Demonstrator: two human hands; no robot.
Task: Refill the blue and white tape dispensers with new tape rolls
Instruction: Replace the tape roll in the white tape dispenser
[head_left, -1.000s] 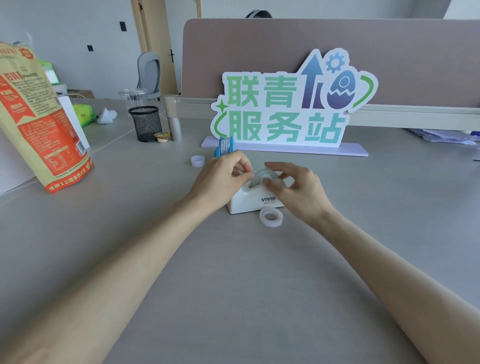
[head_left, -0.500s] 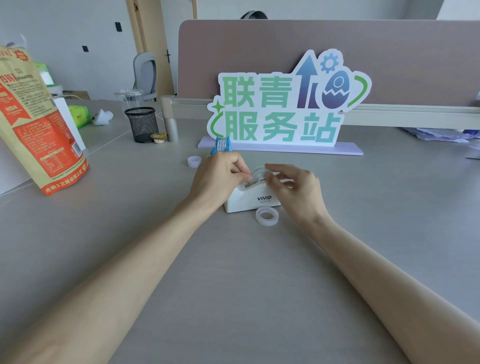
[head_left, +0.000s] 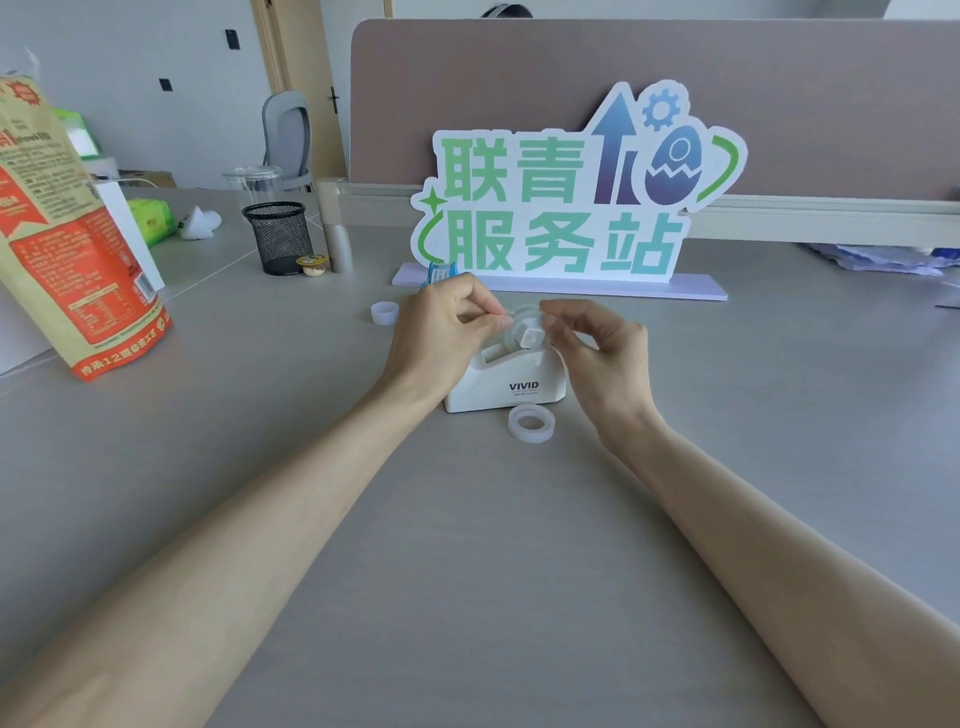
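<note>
Risen since before, the left hand (head_left: 447, 330) and right hand (head_left: 605, 348) each pinched a side of one clear tape roll (head_left: 525, 326) just above the white dispenser (head_left: 506, 384). One spare roll (head_left: 531, 424) lay before it, one blue dispenser (head_left: 439, 270) behind.

Two tape dispensers: white dispenser (head_left: 511, 384), blue dispenser (head_left: 439, 271); two tape rolls: loose roll (head_left: 531, 423), raised roll (head_left: 523, 323); one mesh cup (head_left: 278, 236); one sign (head_left: 561, 208); one printed bag (head_left: 78, 249).

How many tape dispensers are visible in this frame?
2. The white dispenser sits below the left hand and right hand, which pinch a tape roll; the blue dispenser stands behind the left hand, mostly hidden.
</note>
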